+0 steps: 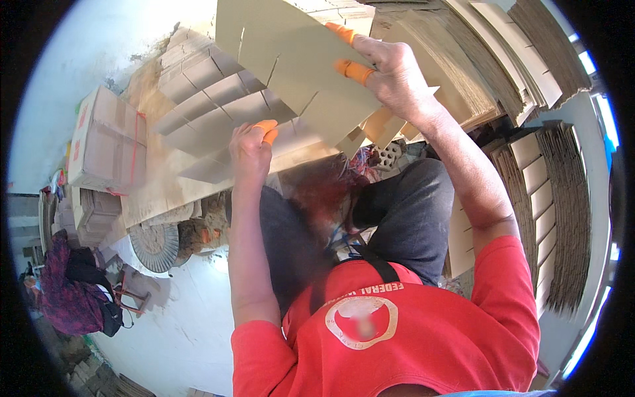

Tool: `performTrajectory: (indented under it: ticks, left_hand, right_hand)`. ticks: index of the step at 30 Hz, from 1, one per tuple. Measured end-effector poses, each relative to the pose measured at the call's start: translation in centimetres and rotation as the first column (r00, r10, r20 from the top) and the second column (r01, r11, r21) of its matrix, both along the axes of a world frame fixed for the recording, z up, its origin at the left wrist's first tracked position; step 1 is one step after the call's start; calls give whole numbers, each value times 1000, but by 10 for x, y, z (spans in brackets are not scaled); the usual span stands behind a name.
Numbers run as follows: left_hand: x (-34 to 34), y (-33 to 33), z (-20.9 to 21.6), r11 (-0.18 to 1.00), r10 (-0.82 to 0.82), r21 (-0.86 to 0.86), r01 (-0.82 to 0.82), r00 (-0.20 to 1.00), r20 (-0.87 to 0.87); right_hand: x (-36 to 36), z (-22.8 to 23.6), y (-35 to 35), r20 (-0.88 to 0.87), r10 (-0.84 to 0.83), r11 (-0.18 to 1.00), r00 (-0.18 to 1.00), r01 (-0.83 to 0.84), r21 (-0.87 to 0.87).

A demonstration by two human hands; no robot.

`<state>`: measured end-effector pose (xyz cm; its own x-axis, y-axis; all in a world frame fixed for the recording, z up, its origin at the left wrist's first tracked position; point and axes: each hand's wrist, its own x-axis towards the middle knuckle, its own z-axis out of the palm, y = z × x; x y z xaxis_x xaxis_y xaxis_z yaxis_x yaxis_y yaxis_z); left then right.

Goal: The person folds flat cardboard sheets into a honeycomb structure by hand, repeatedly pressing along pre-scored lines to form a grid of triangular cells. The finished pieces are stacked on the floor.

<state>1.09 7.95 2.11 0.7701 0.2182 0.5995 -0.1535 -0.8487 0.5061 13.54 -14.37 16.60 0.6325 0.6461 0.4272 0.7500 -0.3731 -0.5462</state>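
My right hand (pixel 395 76), with orange covers on its fingers, grips the edge of a slotted cardboard sheet (pixel 291 56). The sheet is raised and tilted, with several slits along its lower side. Lower and to the left, my left hand (pixel 250 149) is closed, orange covers on its fingertips. It is beside a cardboard divider grid (pixel 198 109) of crossed, slotted strips on the work board (pixel 159 188). Whatever its fingers pinch, if anything, is hidden.
Stacks of flat cardboard (pixel 450 63) rise at the far right, with more slotted sheets (pixel 542 212) in piles below. A taped carton (pixel 109 139) stands at the left. Another person (pixel 76 288) is at the lower left. My knees are under the board's near edge.
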Motion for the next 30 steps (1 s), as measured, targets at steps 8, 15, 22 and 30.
performTrajectory:
  ticks: [8,15,22,30]
  left_hand:
    - [2,1,4,1000,15,10,-15,1000,-26]
    - [12,8,-3,996,-9,-87,3,998,-63]
    - [15,12,-1,994,-19,-106,8,994,-105]
    - [16,14,-4,992,-50,-122,43,997,-53]
  right_hand:
    - [4,-12,27,119,83,996,989,-80,-28]
    - [8,-8,37,101,125,992,987,-127,5]
    - [8,-10,39,119,151,988,981,-154,16]
    - [-7,-9,35,53,72,997,996,-71,-12]
